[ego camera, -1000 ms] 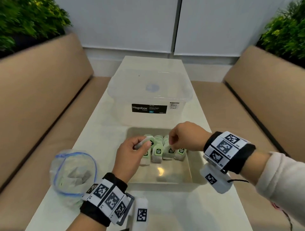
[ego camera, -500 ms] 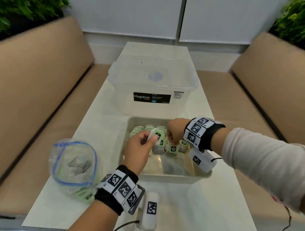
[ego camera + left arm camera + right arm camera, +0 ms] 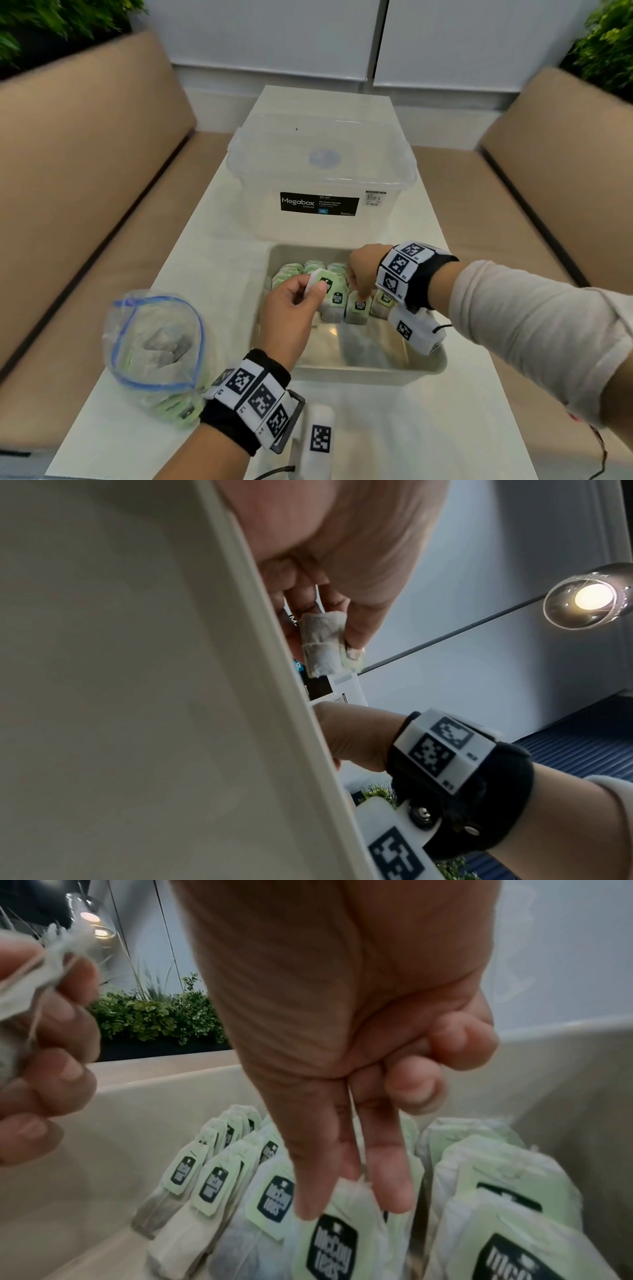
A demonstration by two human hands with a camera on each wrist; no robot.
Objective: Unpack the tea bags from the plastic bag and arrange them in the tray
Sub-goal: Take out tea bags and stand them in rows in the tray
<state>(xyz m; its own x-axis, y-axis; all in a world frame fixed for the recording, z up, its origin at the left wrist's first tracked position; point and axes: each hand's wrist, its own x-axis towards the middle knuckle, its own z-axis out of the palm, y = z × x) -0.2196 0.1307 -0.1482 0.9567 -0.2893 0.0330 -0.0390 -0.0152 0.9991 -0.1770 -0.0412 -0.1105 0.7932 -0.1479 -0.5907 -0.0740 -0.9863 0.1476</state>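
A pale rectangular tray [image 3: 370, 375] sits mid-table with rows of green-tagged tea bags [image 3: 310, 270] standing at its far end. My right hand [image 3: 363, 296] reaches down into the front row. Its thumb and forefinger pinch the top of a tea bag [image 3: 337, 1240] there. My left hand [image 3: 313, 289] hovers over the tray's left side and pinches another tea bag [image 3: 325, 279] between thumb and fingers, also seen as the tea bag [image 3: 322, 642]. An open zip plastic bag [image 3: 157, 346] with several more tea bags lies left of the tray.
A clear lidded Megabox storage box [image 3: 322, 178] stands right behind the tray. The narrow white table [image 3: 394, 431] runs between two beige benches [image 3: 78, 178]. Plants sit at both far corners.
My right hand has dropped lower into the front row with its tea bag. My left hand, still holding its tea bag, has moved slightly toward the tray.
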